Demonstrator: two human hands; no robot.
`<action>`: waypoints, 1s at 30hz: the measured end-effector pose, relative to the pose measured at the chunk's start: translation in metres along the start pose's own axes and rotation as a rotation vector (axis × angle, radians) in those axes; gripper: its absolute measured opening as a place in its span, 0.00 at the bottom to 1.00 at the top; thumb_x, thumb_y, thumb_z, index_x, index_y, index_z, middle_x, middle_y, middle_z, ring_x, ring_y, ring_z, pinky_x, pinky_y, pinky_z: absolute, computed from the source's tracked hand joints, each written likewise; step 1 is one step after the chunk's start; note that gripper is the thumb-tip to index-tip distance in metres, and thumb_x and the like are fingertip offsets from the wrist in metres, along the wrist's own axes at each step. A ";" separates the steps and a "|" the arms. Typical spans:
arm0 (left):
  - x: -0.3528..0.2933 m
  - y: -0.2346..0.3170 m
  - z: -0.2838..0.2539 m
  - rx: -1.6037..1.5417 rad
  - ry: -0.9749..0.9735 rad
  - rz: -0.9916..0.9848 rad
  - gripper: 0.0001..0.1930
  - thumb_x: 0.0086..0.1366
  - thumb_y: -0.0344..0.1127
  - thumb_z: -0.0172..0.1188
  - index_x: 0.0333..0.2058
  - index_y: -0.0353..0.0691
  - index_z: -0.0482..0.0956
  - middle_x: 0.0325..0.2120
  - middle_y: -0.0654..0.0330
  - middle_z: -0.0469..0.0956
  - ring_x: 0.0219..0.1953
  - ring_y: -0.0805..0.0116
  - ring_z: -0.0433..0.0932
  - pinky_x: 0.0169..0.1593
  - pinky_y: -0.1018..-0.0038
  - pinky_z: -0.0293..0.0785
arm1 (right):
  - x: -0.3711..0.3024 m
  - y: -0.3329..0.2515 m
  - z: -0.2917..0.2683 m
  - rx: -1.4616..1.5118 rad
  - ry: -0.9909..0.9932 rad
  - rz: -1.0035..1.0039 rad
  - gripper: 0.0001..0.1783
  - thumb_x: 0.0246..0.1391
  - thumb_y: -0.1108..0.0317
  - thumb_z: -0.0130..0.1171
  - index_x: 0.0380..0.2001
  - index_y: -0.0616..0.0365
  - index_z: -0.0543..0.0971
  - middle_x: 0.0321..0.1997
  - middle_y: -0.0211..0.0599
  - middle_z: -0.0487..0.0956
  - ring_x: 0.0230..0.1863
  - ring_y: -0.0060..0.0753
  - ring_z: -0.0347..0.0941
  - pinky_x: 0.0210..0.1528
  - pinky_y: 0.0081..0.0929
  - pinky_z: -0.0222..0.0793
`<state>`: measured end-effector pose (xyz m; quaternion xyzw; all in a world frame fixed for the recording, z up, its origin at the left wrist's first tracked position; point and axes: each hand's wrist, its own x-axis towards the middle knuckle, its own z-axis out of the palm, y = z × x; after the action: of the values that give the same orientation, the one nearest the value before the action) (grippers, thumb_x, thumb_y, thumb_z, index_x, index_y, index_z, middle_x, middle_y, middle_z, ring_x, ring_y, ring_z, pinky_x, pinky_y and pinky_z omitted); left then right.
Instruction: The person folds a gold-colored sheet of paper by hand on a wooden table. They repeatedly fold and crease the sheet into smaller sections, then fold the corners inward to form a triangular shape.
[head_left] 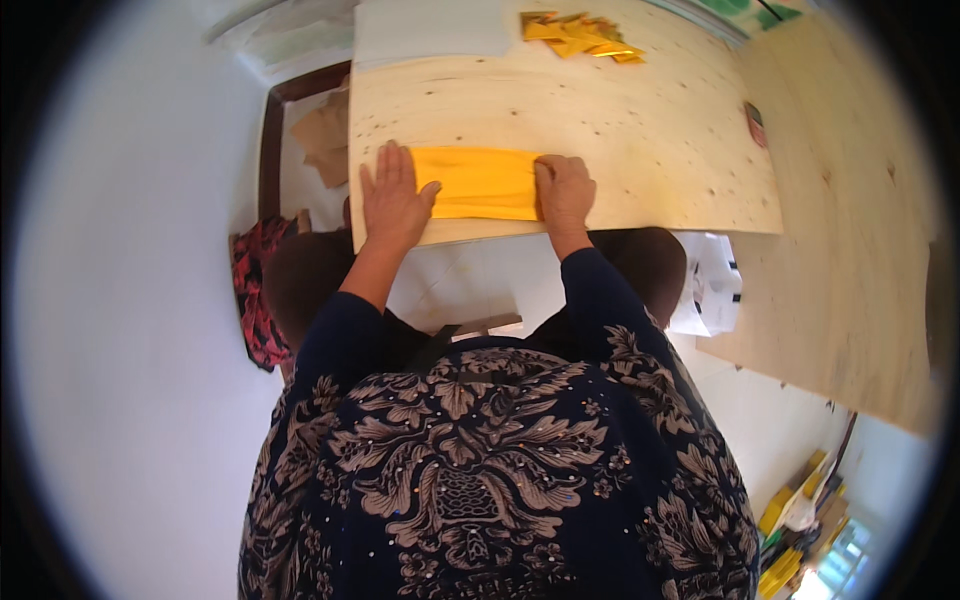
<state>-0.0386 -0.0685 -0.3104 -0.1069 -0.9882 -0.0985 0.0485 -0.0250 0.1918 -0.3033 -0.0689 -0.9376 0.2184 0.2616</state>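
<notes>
A folded bright-yellow sheet [480, 185], paper or thin cloth, lies flat near the front edge of the wooden table [600, 200]. Creases run along its length. My left hand [395, 200] rests at its left end, palm down with fingers stretched out and the thumb on the yellow. At the other end, my right hand [567, 195] has its fingers curled and pressed on the sheet's right edge. A pile of small folded golden-yellow pieces [580, 38] lies farther back on the tabletop.
A pale grey sheet [430, 28] covers the far left corner. By the right edge lies a small red object [755, 125]. Another wooden panel [830, 240] stands on the right. Below the table, a white bag [707, 285] is right of my knee, and red-and-black fabric [262, 295] is at left.
</notes>
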 end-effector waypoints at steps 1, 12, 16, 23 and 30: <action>0.000 0.000 -0.001 0.029 -0.030 -0.020 0.40 0.68 0.58 0.47 0.68 0.35 0.52 0.71 0.50 0.47 0.74 0.57 0.42 0.72 0.53 0.31 | 0.002 -0.002 -0.005 -0.014 0.057 -0.053 0.05 0.46 0.63 0.65 0.30 0.43 0.82 0.31 0.31 0.76 0.38 0.39 0.73 0.37 0.41 0.65; -0.001 0.003 -0.008 0.135 -0.033 0.027 0.36 0.71 0.54 0.44 0.68 0.34 0.53 0.71 0.49 0.47 0.73 0.56 0.43 0.72 0.54 0.35 | -0.010 -0.093 0.048 0.156 -0.188 -0.403 0.27 0.59 0.56 0.54 0.56 0.64 0.73 0.64 0.53 0.68 0.68 0.51 0.59 0.70 0.46 0.49; 0.000 0.004 -0.006 0.086 0.005 0.021 0.37 0.69 0.54 0.48 0.67 0.33 0.54 0.70 0.48 0.50 0.73 0.54 0.45 0.72 0.51 0.35 | -0.010 -0.045 0.022 -0.105 -0.272 -0.357 0.38 0.59 0.44 0.51 0.63 0.64 0.67 0.71 0.52 0.59 0.74 0.48 0.48 0.73 0.52 0.37; 0.006 0.019 -0.014 0.095 -0.037 -0.057 0.39 0.67 0.55 0.51 0.67 0.32 0.55 0.70 0.47 0.51 0.73 0.55 0.46 0.72 0.52 0.35 | -0.008 -0.021 0.005 -0.212 -0.306 -0.327 0.39 0.59 0.43 0.50 0.64 0.61 0.65 0.72 0.50 0.59 0.74 0.48 0.48 0.73 0.52 0.37; 0.029 0.073 0.002 -0.118 -0.081 0.148 0.34 0.69 0.52 0.45 0.66 0.34 0.58 0.70 0.51 0.52 0.72 0.58 0.48 0.72 0.55 0.40 | -0.008 -0.024 0.006 -0.246 -0.334 -0.350 0.39 0.59 0.44 0.49 0.65 0.61 0.65 0.72 0.50 0.59 0.74 0.48 0.49 0.73 0.53 0.38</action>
<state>-0.0505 0.0077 -0.2953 -0.1864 -0.9712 -0.1482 0.0095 -0.0219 0.1665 -0.3004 0.0999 -0.9849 0.0627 0.1265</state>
